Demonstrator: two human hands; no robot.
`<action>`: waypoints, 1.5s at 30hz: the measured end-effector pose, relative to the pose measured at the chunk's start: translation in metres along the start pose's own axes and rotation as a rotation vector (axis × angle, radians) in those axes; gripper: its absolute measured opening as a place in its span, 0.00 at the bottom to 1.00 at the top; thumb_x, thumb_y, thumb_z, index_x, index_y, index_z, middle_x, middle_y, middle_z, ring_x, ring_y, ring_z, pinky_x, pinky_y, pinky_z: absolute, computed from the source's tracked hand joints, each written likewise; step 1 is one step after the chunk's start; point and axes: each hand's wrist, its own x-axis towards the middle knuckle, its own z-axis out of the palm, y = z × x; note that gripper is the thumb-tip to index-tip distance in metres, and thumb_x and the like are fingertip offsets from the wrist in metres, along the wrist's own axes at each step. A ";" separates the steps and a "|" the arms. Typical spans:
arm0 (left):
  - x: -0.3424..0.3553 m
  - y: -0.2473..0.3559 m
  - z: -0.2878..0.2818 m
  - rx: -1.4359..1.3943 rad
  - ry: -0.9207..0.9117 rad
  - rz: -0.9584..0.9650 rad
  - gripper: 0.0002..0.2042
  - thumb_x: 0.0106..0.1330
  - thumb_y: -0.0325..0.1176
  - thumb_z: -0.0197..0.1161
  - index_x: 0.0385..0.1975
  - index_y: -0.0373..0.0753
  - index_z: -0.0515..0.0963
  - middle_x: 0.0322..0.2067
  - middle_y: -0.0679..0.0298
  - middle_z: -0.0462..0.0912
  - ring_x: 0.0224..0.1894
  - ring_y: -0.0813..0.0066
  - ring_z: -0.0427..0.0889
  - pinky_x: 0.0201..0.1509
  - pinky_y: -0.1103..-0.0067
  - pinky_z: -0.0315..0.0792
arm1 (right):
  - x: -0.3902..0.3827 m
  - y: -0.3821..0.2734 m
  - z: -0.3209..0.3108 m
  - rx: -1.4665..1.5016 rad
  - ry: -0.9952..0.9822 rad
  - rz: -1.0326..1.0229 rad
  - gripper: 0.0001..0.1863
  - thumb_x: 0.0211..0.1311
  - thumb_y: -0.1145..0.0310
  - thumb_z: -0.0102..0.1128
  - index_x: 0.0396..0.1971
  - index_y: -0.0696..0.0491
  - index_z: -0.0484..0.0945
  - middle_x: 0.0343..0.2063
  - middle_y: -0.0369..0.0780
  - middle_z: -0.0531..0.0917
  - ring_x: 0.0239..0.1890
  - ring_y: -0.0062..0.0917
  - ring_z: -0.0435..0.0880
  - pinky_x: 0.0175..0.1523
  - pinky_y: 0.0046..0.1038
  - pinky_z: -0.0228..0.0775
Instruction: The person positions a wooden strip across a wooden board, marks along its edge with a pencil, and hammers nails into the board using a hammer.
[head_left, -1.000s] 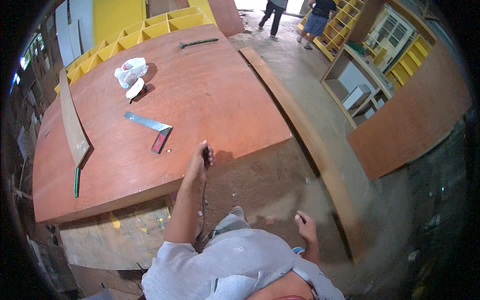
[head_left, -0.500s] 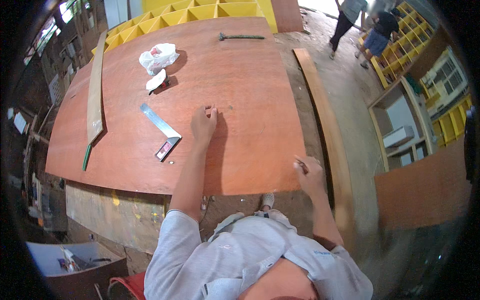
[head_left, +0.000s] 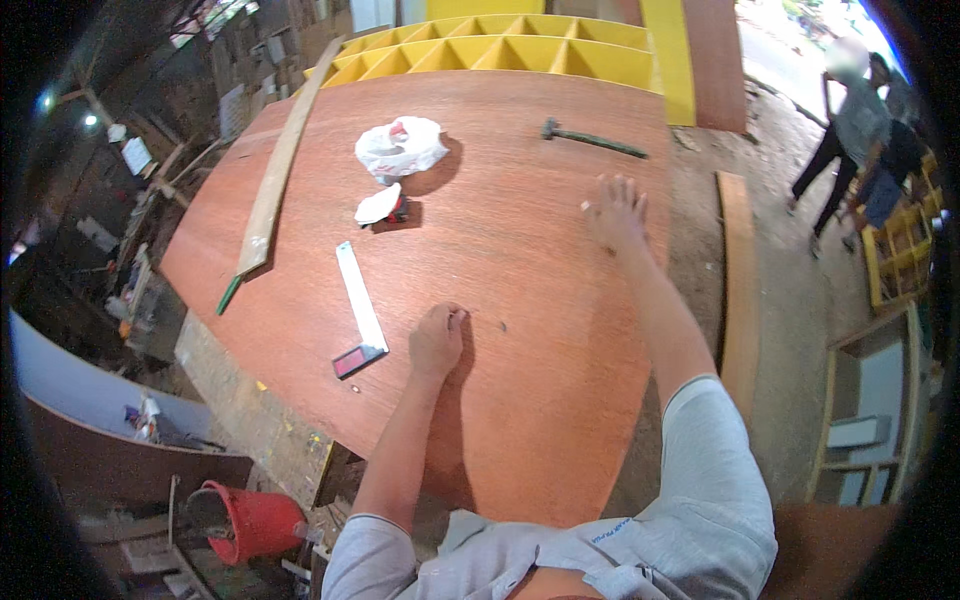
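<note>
While the right grip (head_left: 620, 213) spreads wide, holding nothing visible, near the green-handled metal hammer (head_left: 598, 142) on the reddish-brown wooden counter (head_left: 545, 430), the left grip (head_left: 437, 340) curls beside the silver-bladed, red-and-black-handled try square (head_left: 365, 310); whether it holds anything, I cannot tell.

You're over a smooth wooden panel (head_left: 540, 420), softly sheened, and there's your square (head_left: 371, 331), metal blade (head_left: 360, 294) glinting! Beyond the square, you've a crinkled, filmy plastic bag (head_left: 400, 152); to the square's left, a matt wooden strip (head_left: 285, 170).
</note>
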 end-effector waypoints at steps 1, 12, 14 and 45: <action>-0.001 0.001 0.004 0.028 0.010 -0.018 0.08 0.78 0.38 0.62 0.45 0.43 0.84 0.41 0.54 0.89 0.46 0.46 0.88 0.48 0.56 0.81 | 0.030 0.007 0.008 -0.034 0.058 0.009 0.43 0.81 0.42 0.46 0.86 0.50 0.51 0.85 0.52 0.50 0.87 0.52 0.41 0.86 0.64 0.27; 0.001 0.002 0.002 -0.048 0.044 0.000 0.10 0.79 0.39 0.61 0.46 0.40 0.80 0.41 0.51 0.89 0.44 0.44 0.88 0.48 0.53 0.80 | 0.140 0.028 0.045 -0.166 0.122 0.180 0.25 0.78 0.51 0.53 0.66 0.48 0.81 0.72 0.47 0.75 0.77 0.45 0.66 0.79 0.61 0.50; 0.003 0.009 0.003 -0.046 0.034 -0.015 0.10 0.79 0.40 0.61 0.47 0.40 0.80 0.41 0.51 0.88 0.45 0.44 0.88 0.48 0.53 0.80 | 0.123 0.043 0.054 -0.225 0.282 0.120 0.19 0.77 0.55 0.56 0.53 0.51 0.86 0.62 0.46 0.84 0.69 0.44 0.77 0.71 0.56 0.65; -0.604 -0.231 -0.365 -1.469 -0.036 -0.837 0.11 0.85 0.43 0.59 0.43 0.42 0.77 0.27 0.75 0.69 0.27 0.86 0.67 0.31 0.80 0.66 | -0.513 -0.277 -0.043 1.668 -0.239 0.186 0.15 0.78 0.63 0.62 0.55 0.55 0.81 0.29 0.32 0.79 0.25 0.18 0.79 0.31 0.23 0.75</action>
